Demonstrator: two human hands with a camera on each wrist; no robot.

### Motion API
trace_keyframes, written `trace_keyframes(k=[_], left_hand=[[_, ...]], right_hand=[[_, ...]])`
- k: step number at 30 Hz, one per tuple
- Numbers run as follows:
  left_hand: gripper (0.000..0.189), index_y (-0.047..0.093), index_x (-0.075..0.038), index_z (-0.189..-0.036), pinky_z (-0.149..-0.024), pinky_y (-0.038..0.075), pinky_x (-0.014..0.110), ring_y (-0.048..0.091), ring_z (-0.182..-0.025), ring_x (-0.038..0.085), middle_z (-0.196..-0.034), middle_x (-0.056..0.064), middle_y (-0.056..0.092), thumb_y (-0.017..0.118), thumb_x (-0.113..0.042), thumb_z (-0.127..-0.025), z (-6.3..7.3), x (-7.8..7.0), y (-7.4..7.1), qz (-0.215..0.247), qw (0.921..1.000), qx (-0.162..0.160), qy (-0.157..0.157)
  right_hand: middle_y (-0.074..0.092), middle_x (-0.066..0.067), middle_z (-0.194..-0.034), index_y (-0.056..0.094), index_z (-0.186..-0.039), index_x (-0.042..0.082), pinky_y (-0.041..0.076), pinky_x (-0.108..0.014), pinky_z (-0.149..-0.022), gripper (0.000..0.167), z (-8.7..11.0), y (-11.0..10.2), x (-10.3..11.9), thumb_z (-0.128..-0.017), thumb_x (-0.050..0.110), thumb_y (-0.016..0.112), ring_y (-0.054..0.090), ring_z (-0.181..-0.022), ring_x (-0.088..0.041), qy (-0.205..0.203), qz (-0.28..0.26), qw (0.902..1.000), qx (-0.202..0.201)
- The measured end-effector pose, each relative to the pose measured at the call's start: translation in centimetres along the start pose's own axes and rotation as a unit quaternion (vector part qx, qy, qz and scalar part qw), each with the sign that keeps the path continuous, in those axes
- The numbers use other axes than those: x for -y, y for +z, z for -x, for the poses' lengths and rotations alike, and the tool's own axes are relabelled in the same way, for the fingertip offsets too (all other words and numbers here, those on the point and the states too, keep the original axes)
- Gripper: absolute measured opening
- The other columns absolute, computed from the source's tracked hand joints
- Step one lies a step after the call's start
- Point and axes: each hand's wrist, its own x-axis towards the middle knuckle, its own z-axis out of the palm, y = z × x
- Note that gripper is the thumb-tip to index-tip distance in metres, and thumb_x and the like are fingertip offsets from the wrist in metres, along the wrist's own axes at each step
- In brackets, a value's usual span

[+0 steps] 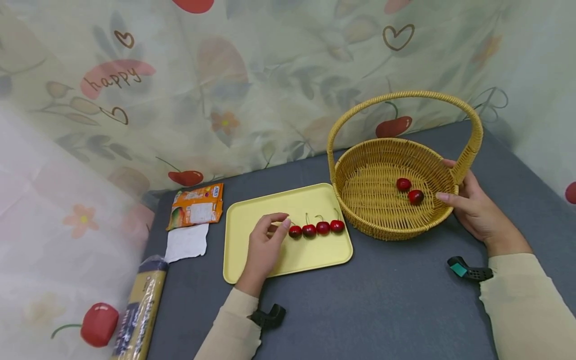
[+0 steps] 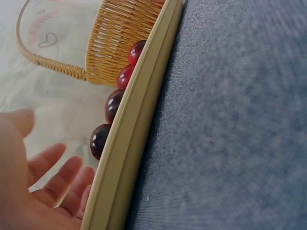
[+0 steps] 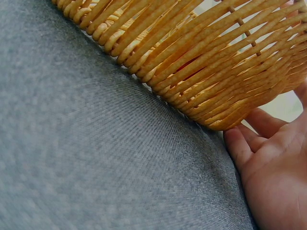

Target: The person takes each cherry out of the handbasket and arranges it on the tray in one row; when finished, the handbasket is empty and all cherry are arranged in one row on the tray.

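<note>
Several dark red cherries (image 1: 309,231) with green stems lie in a row on a yellow tray (image 1: 252,205). My left hand (image 1: 265,245) hovers over the tray beside the leftmost cherry (image 1: 295,231). Its fingers are loosely bent and hold nothing; in the left wrist view a gap separates them from the nearest cherry (image 2: 100,141). To the right stands a wicker basket (image 1: 369,200) with a tall handle, two cherries (image 1: 416,197) inside. My right hand (image 1: 477,210) grips the basket's right side, thumb over the rim. In the right wrist view fingers (image 3: 237,143) touch the basket's lower outside.
An orange snack packet (image 1: 196,206) and a white paper piece (image 1: 186,243) lie left of the tray. A long plastic-wrapped package (image 1: 141,310) lies at the left edge of the grey table (image 1: 382,300). A patterned curtain (image 1: 270,75) hangs behind.
</note>
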Motion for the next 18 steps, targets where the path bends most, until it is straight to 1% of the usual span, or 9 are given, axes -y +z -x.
trace_keyframes(k=[4,5,7,9,12,14,18], left_hand=[[0.029,0.076,-0.013,-0.129,-0.078,0.053,0.036,0.064,-0.096,0.025,-0.122,0.001,0.070,0.067,-0.034,-0.111,0.1,-0.7,0.0,0.025,0.9994,-0.016,0.015],[0.028,0.076,-0.013,-0.129,-0.076,0.053,0.034,0.065,-0.096,0.027,-0.121,0.005,0.070,0.066,-0.033,-0.112,0.1,-1.0,0.1,0.033,0.9991,-0.018,0.021],[0.029,0.075,-0.009,-0.130,-0.073,0.053,0.033,0.065,-0.096,0.033,-0.121,0.010,0.070,0.064,-0.031,-0.113,0.1,-1.6,0.3,0.052,0.9979,-0.015,0.037],[0.030,0.073,-0.005,-0.131,-0.074,0.054,0.036,0.065,-0.098,0.038,-0.123,0.013,0.069,0.062,-0.027,-0.114,0.0,-2.2,0.6,0.070,0.9962,-0.004,0.052],[0.033,0.070,0.000,-0.134,-0.076,0.055,0.042,0.066,-0.102,0.044,-0.127,0.013,0.070,0.056,-0.024,-0.116,-0.1,-3.2,1.1,0.097,0.9926,0.022,0.069],[0.035,0.068,0.001,-0.136,-0.078,0.056,0.044,0.066,-0.104,0.044,-0.129,0.011,0.070,0.051,-0.024,-0.118,-0.4,-3.9,1.6,0.112,0.9899,0.041,0.078],[0.041,0.066,-0.001,-0.140,-0.078,0.056,0.041,0.066,-0.106,0.038,-0.132,0.012,0.069,0.043,-0.029,-0.120,-1.2,-5.5,2.6,0.135,0.9834,0.073,0.097]], right_hand=[[0.022,-0.013,-0.167,0.025,-0.168,0.019,0.046,-0.022,-0.101,0.074,-0.1,0.1,0.1,-0.107,-0.014,0.050,0.032,-0.148,-0.027,0.002,0.004,1.0000,0.001],[0.022,-0.013,-0.167,0.025,-0.168,0.019,0.046,-0.022,-0.101,0.074,-0.1,0.1,0.2,-0.107,-0.014,0.050,0.032,-0.148,-0.027,0.002,0.005,1.0000,0.002],[0.022,-0.013,-0.167,0.025,-0.168,0.019,0.046,-0.021,-0.101,0.074,-0.1,0.2,0.2,-0.107,-0.014,0.050,0.032,-0.148,-0.027,0.002,0.005,1.0000,0.002],[0.023,-0.013,-0.166,0.025,-0.168,0.019,0.047,-0.021,-0.100,0.074,-0.1,0.2,0.2,-0.107,-0.014,0.050,0.033,-0.147,-0.027,0.003,0.005,1.0000,-0.001],[0.023,-0.013,-0.166,0.024,-0.168,0.019,0.047,-0.021,-0.100,0.074,-0.1,0.2,0.2,-0.107,-0.014,0.051,0.033,-0.147,-0.027,0.005,0.007,0.9999,-0.005],[0.024,-0.014,-0.166,0.024,-0.168,0.019,0.047,-0.021,-0.100,0.075,-0.1,0.2,0.2,-0.107,-0.013,0.052,0.034,-0.147,-0.026,0.007,0.008,0.9999,-0.007],[0.024,-0.015,-0.166,0.024,-0.169,0.019,0.047,-0.021,-0.101,0.075,0.0,0.1,0.1,-0.107,-0.014,0.052,0.036,-0.147,-0.026,0.007,0.009,0.9999,-0.007]])
